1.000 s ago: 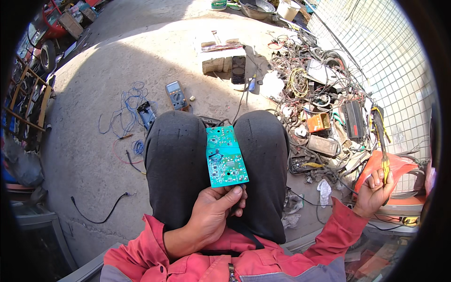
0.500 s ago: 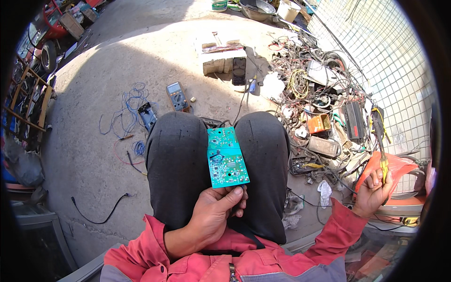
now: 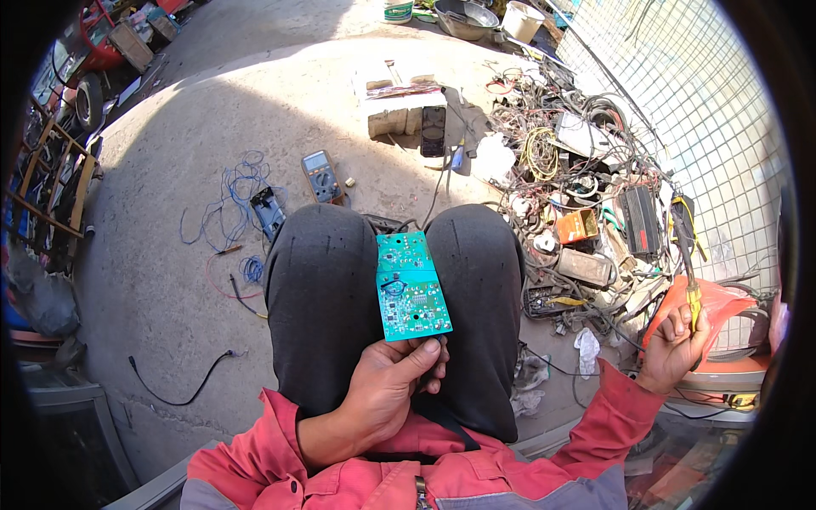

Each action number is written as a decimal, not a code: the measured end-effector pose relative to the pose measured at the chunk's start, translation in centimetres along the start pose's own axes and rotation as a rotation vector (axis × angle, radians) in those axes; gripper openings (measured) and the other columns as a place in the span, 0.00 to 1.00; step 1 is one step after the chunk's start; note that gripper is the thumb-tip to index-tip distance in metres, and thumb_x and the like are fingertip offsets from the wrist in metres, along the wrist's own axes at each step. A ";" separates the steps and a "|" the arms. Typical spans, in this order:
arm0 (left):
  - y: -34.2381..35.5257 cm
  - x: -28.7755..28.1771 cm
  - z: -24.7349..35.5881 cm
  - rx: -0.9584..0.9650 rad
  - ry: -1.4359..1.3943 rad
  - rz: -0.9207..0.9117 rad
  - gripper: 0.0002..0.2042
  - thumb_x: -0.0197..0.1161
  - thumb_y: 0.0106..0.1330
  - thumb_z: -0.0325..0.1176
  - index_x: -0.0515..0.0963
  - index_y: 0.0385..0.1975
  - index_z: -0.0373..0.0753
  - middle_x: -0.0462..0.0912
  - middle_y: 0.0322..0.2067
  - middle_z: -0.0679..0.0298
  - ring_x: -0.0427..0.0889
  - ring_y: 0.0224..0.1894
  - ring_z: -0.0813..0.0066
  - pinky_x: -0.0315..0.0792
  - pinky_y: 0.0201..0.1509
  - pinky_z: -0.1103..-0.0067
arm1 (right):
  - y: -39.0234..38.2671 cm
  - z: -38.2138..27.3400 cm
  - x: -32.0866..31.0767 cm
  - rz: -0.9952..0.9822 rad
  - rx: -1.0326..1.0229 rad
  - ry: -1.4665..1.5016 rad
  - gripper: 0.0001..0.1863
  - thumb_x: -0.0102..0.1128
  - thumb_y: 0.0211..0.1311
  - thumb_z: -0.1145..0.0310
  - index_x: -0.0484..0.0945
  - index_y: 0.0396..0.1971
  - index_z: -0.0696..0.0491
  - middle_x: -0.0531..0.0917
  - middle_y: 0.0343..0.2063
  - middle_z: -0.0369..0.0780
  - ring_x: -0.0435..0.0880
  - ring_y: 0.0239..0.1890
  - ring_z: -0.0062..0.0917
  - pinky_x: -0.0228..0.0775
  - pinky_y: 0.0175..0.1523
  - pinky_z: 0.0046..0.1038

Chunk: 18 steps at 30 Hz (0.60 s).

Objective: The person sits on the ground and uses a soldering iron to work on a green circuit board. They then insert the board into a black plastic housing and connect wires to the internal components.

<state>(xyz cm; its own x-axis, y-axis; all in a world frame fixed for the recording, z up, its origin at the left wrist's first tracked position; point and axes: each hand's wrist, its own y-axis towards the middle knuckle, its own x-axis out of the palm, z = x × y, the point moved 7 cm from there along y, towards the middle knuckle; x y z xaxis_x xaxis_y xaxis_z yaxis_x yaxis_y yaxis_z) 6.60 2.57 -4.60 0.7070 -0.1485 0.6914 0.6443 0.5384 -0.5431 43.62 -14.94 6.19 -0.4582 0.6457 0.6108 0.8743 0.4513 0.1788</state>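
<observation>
My left hand grips the lower edge of a green circuit board, thumb on top and fingers curled below. The board lies over the gap between my knees, its populated face up, with a dark looped wire on its middle. Off to the right, my right hand is closed around the yellow handle of what looks like a soldering iron. Its long dark shaft points up and away, well apart from the board. An orange-red plastic bag sits just behind this hand.
A multimeter and tangled blue wires lie on the concrete ahead left. A phone leans on a white block. Heaped cables and electronic parts spread along the wire mesh at right. A black cord lies left.
</observation>
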 end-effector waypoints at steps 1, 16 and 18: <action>0.0 0.0 0.0 -0.001 0.001 -0.001 0.06 0.60 0.70 0.32 0.78 0.38 0.36 0.80 0.32 0.64 0.77 0.32 0.76 0.69 0.33 0.79 | 0.0 0.0 -0.1 -0.005 -0.001 0.004 0.08 0.46 0.74 0.67 0.67 0.37 0.55 0.68 0.24 0.34 0.66 0.20 0.14 0.60 0.21 0.15; 0.0 0.0 0.1 0.001 0.001 -0.003 0.05 0.60 0.70 0.32 0.78 0.38 0.37 0.80 0.33 0.64 0.76 0.32 0.76 0.69 0.33 0.79 | -0.3 0.2 0.3 -0.034 0.035 0.009 0.11 0.45 0.75 0.65 0.65 0.31 0.56 0.67 0.26 0.34 0.65 0.22 0.15 0.58 0.23 0.16; 0.0 0.0 0.1 0.000 0.001 -0.002 0.05 0.60 0.70 0.32 0.78 0.38 0.37 0.80 0.33 0.64 0.76 0.32 0.76 0.69 0.33 0.79 | -0.4 0.3 0.2 -0.022 0.035 0.011 0.11 0.45 0.74 0.65 0.65 0.31 0.56 0.67 0.25 0.34 0.65 0.22 0.15 0.58 0.23 0.16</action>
<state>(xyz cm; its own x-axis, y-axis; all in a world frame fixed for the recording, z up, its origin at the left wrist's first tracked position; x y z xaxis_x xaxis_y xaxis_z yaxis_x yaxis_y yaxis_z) 6.56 2.60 -4.58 0.7061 -0.1504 0.6920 0.6455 0.5384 -0.5417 43.14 -14.78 6.05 -0.4757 0.6288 0.6150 0.8577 0.4867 0.1658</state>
